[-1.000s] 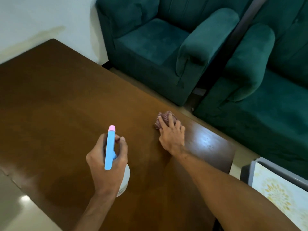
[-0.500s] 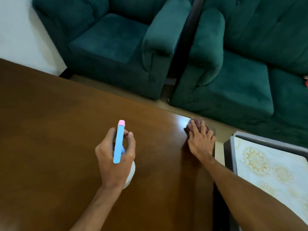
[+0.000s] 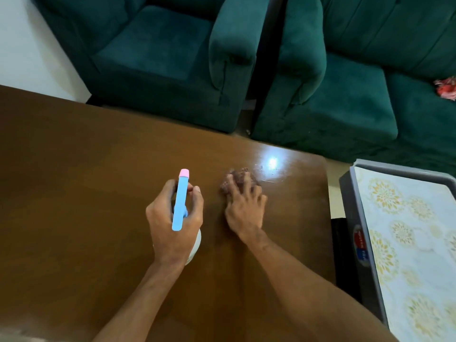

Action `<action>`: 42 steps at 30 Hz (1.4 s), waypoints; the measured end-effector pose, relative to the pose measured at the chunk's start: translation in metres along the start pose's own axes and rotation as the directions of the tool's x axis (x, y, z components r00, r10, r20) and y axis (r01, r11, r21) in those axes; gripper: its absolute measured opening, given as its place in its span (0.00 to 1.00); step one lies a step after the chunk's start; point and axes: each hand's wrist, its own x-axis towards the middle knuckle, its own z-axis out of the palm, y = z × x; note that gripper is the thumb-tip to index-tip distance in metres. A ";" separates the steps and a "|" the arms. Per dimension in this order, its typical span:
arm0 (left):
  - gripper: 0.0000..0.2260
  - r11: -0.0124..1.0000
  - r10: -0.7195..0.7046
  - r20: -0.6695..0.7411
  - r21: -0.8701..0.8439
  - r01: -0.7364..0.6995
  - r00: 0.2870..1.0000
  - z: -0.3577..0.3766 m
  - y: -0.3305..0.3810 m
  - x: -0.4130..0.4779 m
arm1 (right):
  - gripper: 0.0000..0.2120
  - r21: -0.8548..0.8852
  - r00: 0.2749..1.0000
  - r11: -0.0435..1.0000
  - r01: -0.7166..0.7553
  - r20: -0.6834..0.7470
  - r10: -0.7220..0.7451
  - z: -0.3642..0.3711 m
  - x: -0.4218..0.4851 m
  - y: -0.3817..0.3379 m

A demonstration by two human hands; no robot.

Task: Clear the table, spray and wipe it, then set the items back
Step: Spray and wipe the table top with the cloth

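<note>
My left hand (image 3: 172, 218) grips a spray bottle (image 3: 180, 201) with a blue head, a pink nozzle tip and a white body, held just above the brown wooden table (image 3: 74, 181). To its right, my right hand (image 3: 244, 206) presses a reddish-brown cloth (image 3: 238, 177) flat on the table with spread fingers. Most of the cloth is hidden under the fingers. A glossy wet patch (image 3: 271, 164) shines beyond the cloth, near the table's far right corner.
Two dark green armchairs (image 3: 160, 53) (image 3: 345, 90) stand right behind the table's far edge. A red item (image 3: 446, 88) lies on the right seat. A grey stand with a floral top (image 3: 407, 230) sits close to the table's right edge.
My right hand has slid the cloth from the far right corner back left toward the spray bottle. My left hand holds the bottle in much the same place.
</note>
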 end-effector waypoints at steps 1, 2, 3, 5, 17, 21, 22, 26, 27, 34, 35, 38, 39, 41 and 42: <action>0.05 1.000 0.005 -0.004 0.016 -0.005 1.000 -0.004 0.000 -0.002 | 0.29 0.004 0.995 0.995 0.098 0.025 -0.098 0.003 -0.009 -0.012; 0.05 1.000 0.011 -0.007 0.029 -0.010 1.000 -0.008 -0.001 -0.004 | 0.30 0.001 0.978 0.980 0.201 0.048 -0.201 0.007 -0.017 -0.021; 0.05 0.999 0.017 -0.007 0.041 -0.017 1.000 -0.011 -0.001 -0.005 | 0.30 -0.007 0.949 0.952 0.306 0.078 -0.305 0.010 -0.026 -0.026; 0.05 0.998 0.030 -0.001 0.061 -0.030 1.000 -0.015 0.000 -0.011 | 0.29 -0.026 0.856 0.864 0.503 0.159 -0.493 0.013 -0.042 -0.019; 0.05 0.998 0.040 0.018 0.040 -0.041 0.999 0.024 0.040 -0.068 | 0.25 -0.045 0.990 0.992 -0.122 -0.080 0.118 0.008 -0.095 0.174; 0.05 0.998 0.045 0.026 0.046 -0.046 0.999 0.026 0.046 -0.080 | 0.26 0.064 0.907 0.913 -0.403 -0.107 0.408 0.014 -0.123 0.163; 0.05 0.998 0.044 0.027 0.043 -0.045 0.999 0.024 0.047 -0.082 | 0.27 0.079 0.890 0.896 -0.438 -0.106 0.444 0.015 -0.127 0.156; 0.04 0.999 0.038 0.021 0.038 -0.038 0.999 0.004 0.044 -0.083 | 0.28 0.106 0.899 0.898 -0.428 -0.054 0.434 0.020 -0.135 0.109; 0.04 0.998 0.045 0.021 0.040 -0.046 0.999 -0.002 0.041 -0.082 | 0.28 0.106 0.917 0.914 -0.391 -0.040 0.396 0.022 -0.137 0.094; 0.06 0.996 0.073 0.025 0.058 -0.074 0.997 -0.055 0.016 -0.072 | 0.31 0.130 0.999 0.990 -0.045 0.027 0.042 0.042 -0.165 -0.023; 0.06 0.995 0.077 0.028 0.060 -0.079 0.997 -0.061 0.012 -0.071 | 0.31 0.136 0.999 0.991 0.010 0.033 -0.014 0.043 -0.170 -0.035; 0.05 0.994 0.092 0.037 0.064 -0.094 0.995 -0.081 0.002 -0.069 | 0.30 0.124 0.978 0.973 0.195 0.044 -0.202 0.053 -0.189 -0.060; 0.05 0.994 0.091 0.040 0.064 -0.093 0.995 -0.087 0.000 -0.071 | 0.30 0.109 0.962 0.959 0.261 0.055 -0.268 0.056 -0.197 -0.063; 0.05 0.994 0.095 0.050 0.056 -0.098 0.994 -0.094 -0.001 -0.076 | 0.29 0.086 0.919 0.923 0.375 0.099 -0.383 0.058 -0.207 -0.056; 0.05 0.994 0.097 0.058 0.051 -0.100 0.994 -0.096 -0.001 -0.078 | 0.29 0.061 0.897 0.904 0.424 0.113 -0.428 0.058 -0.211 -0.047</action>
